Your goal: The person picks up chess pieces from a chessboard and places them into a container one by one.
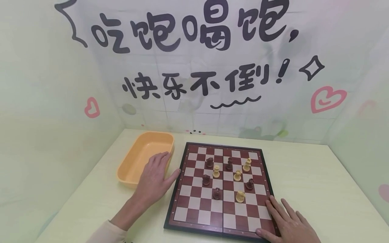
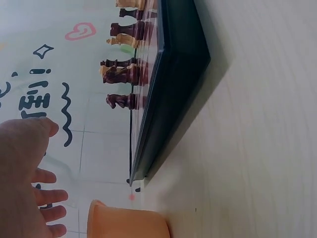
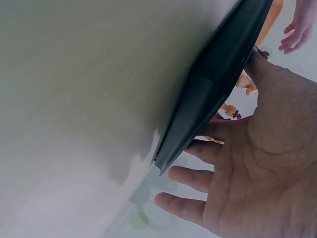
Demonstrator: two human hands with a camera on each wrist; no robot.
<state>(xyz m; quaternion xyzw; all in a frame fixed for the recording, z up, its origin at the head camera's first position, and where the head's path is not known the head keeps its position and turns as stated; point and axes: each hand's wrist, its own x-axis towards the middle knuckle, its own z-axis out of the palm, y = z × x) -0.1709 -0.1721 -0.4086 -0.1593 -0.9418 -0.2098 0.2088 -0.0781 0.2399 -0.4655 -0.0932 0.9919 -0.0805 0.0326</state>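
Note:
A checkered chessboard [image 1: 201,216] with a dark rim lies flat, several cream and dark brown chess pieces standing upright on it. Among them are a cream piece [image 1: 240,196] near the front and a dark brown piece [image 1: 216,193] left of it. My left hand [image 1: 153,179] is spread between the orange tub [image 1: 126,182] and the board's left edge. In the left wrist view, its thumb and fingers hold nothing and stay apart from the board. At the front right corner, my right hand [image 1: 293,222] touches the board's rim with thumb and fingers extended.
The board and tub share a pale table [image 1: 304,175]. Behind it rises a whitish wall sheet [image 1: 194,114] with black lettering and pink hearts. More pale sheeting [image 1: 45,135] stands along the left side. The tub sits close to the board's left side.

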